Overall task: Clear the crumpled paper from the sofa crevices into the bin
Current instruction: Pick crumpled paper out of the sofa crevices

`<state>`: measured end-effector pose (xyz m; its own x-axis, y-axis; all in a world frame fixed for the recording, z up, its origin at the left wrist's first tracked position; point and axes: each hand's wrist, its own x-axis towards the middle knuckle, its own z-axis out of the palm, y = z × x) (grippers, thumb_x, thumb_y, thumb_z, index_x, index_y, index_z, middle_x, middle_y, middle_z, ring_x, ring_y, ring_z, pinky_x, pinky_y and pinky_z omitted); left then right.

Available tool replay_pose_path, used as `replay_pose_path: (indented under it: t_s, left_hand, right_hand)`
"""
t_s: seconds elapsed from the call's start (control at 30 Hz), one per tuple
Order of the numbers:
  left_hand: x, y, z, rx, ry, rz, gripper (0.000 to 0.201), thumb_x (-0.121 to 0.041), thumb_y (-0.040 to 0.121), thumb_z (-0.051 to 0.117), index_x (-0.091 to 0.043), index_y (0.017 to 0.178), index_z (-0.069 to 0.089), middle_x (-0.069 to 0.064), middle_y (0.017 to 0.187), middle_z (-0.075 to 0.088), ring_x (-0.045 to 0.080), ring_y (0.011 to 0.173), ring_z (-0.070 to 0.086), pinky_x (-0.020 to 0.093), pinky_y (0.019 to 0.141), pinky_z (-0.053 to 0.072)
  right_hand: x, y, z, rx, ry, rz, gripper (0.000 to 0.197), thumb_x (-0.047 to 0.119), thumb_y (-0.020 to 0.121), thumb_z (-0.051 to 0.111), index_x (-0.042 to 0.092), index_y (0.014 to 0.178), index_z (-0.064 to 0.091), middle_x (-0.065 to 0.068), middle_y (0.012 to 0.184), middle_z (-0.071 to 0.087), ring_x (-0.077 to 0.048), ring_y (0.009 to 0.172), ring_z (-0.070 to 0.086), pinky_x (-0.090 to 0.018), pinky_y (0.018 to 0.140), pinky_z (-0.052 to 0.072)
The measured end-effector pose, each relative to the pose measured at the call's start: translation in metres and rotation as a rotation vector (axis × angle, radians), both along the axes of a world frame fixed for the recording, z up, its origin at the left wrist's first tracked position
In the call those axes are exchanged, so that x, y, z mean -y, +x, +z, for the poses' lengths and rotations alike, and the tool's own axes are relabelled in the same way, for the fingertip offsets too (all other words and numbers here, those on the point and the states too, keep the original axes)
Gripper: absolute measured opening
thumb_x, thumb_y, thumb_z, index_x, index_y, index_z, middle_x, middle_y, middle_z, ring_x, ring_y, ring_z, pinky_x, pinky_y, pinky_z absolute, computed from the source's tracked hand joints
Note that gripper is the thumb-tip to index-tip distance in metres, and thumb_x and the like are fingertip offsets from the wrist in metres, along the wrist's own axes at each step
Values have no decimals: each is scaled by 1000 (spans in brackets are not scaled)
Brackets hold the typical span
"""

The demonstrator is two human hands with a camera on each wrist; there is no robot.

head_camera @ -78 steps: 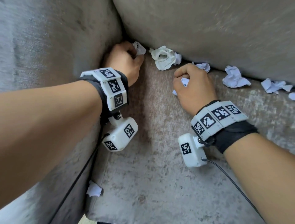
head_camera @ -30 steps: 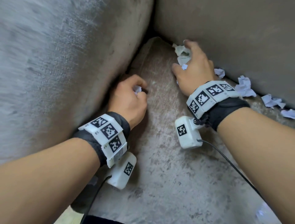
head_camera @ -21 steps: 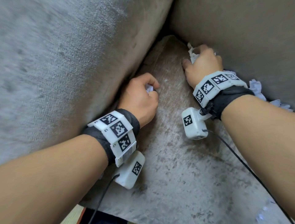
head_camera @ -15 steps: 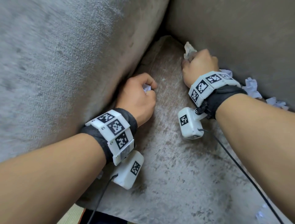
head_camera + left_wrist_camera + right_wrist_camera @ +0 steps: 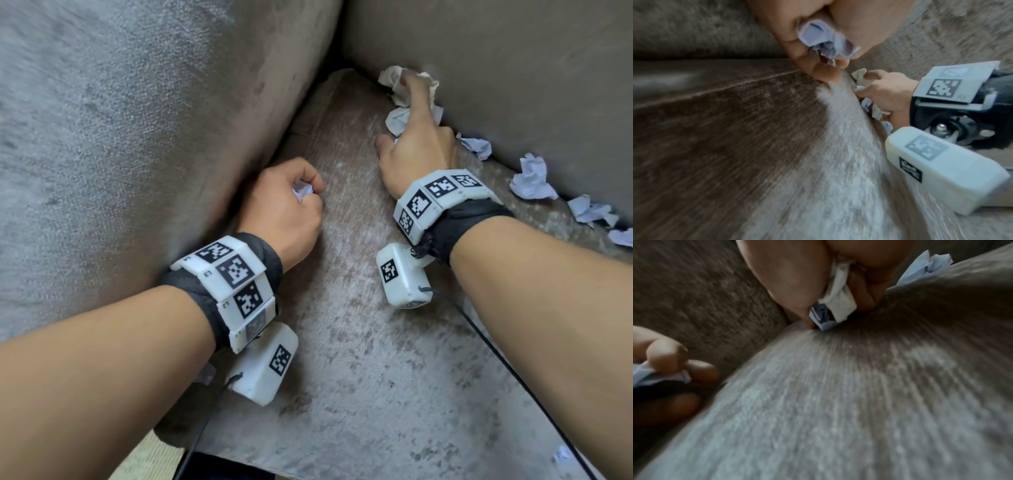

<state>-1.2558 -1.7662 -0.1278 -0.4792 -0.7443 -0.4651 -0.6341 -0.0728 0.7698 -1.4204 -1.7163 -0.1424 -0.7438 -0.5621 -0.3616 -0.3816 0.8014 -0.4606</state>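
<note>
Left hand fisted round a paper scrap, knuckles on the seat beside the armrest. Right hand clutching paper in the palm, fingers reaching onto a wad in the back crevice. More scraps along the crevice, right of that hand.
</note>
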Motion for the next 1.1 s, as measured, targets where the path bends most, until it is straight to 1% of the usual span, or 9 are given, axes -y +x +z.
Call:
replay_pose_path:
  t_s: [0.13,0.4,0.5,0.57,0.67,0.77,0.87,0.97,1.1]
  left_hand:
    - [0,-2,-3,17,1,2,23,-3,80,55,-23,69,58,-11,54,51,19,55,53,27,56,44]
    - [-2,-4,-7,47,-2,4,22,-1,81,54,-20,74,61,-21,49,54,-2,47,46,17,50,34]
    - [-2,-4,-6,70,-29,-16,20,-1,81,55,-18,76,64,-15,54,54,-2,46,44,17,48,34]
    - [-1,-4,-5,81,-20,-17,20,-1,80,55,-18,76,64,-19,53,56,-3,47,47,16,49,35]
    - [0,-6,-4,101,5,-10,16,-7,77,53,-19,74,62,-16,55,61,5,51,54,21,52,42]
    - [1,-13,-1,141,-22,-41,16,-18,69,47,-23,75,61,1,65,66,27,59,62,35,54,53]
    - [1,-24,6,216,-100,-109,10,-14,76,52,-16,69,59,-5,56,57,17,56,55,27,55,45]
    - [-3,-47,15,283,-174,-156,12,-17,81,56,-15,70,59,-7,56,54,7,58,51,22,58,34]
    - [-16,-85,23,294,-183,-195,13,-29,82,59,-17,78,61,-8,67,58,18,74,56,24,65,35]
  right_hand:
    - [5,-11,3,26,127,-11,45,27,93,53,29,136,44,-9,130,49,-32,112,51,-27,76,29]
    - [16,-15,-1,-40,95,-132,26,27,95,45,18,115,60,-14,113,60,-35,102,57,-30,69,32]
    - [15,-17,-4,-57,65,-147,29,32,97,43,11,107,62,-17,108,62,-35,99,56,-31,68,31]
    - [8,-13,-3,-51,17,-121,37,38,98,43,10,79,59,-14,88,63,-35,87,53,-30,65,26]
    - [-12,2,1,-22,-49,-109,51,40,90,54,11,52,36,-3,53,41,-25,62,43,-30,58,19]
    - [-40,9,3,-28,-76,-91,44,29,84,60,12,50,37,-1,62,45,-18,59,41,-26,55,18]
    - [-60,6,8,-9,-140,-141,35,14,79,58,14,50,38,5,74,49,-17,68,46,-22,56,22]
    - [-76,-3,17,37,-146,-261,31,8,74,54,12,49,35,3,52,36,-22,58,41,-29,50,22]
    - [-97,-18,19,63,-170,-369,31,10,79,53,19,57,34,5,52,39,-18,53,41,-28,53,28]
